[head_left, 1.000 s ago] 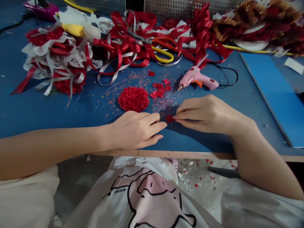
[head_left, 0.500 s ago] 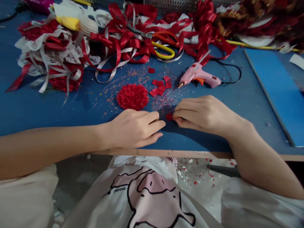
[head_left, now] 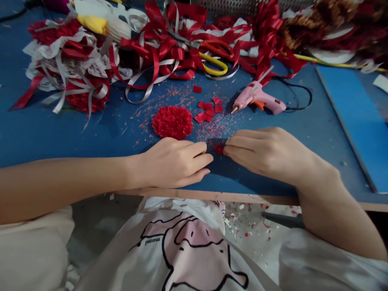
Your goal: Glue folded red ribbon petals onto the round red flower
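A small red ribbon piece (head_left: 218,149) is pinched at the fingertips of my right hand (head_left: 263,149), just above the blue table. My left hand (head_left: 180,161) rests near the table's front edge, its fingers loosely bent and thumb apart from the forefinger, with nothing visible in it. Right behind the left hand lies a round, ruffled red ribbon pompom (head_left: 172,122). Several cut red ribbon squares (head_left: 206,111) are scattered beyond the hands. Behind my right hand, a pink glue gun (head_left: 257,97) lies on its side, nozzle pointing left.
Red and silver ribbons (head_left: 182,52) heap up along the back, with scissors (head_left: 215,64) among them. White lace and red trimmings (head_left: 72,68) pile at the left. A blue board (head_left: 357,121) lies at the right. Scraps litter the table and floor (head_left: 248,226).
The view has shifted slightly, so things on the table appear a little further right. My right hand has turned a little, still pinching the red ribbon piece. My left hand looks almost the same.
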Available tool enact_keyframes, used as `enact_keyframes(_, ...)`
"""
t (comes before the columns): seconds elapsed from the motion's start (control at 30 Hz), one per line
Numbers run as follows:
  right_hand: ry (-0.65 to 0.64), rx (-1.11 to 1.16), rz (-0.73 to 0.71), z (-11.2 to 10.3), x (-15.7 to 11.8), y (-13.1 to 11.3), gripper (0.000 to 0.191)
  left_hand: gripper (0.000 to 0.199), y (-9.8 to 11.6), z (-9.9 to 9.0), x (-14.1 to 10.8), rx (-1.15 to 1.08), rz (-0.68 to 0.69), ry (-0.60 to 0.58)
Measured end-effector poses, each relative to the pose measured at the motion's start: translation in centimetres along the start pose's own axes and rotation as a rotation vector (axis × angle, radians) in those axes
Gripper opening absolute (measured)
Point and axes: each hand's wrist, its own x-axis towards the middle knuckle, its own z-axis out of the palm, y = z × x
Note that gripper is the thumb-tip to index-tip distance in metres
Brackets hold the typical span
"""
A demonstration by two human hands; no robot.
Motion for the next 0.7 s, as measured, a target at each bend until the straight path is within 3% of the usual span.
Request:
enact_keyframes(0.17, 0.006, -0.141, -0.033, 0.4, 0.3, -0.1, 0.02, 0.03, 0.1, 0.1, -0.1, 0.013, -0.004, -0.004)
enact_keyframes(0.5, 0.02, 0.176, 0.081, 1.1, 0.4, 1.1, 0.016, 0.031, 0.0, -0.1, 0.0, -0.048, -0.027, -0.034)
enact_keyframes(0.57, 0.054, 0.213, 0.115, 1.2, 0.4, 1.2, 0.014, 0.028, 0.3, -0.5, 0.1, -0.175, -0.108, -0.046)
enact_keyframes(0.7, 0.126, 0.291, 0.184, 1.6, 0.3, 1.4, 0.011, 0.021, 1.0, -1.8, 0.7, -0.69, -0.419, -0.12)
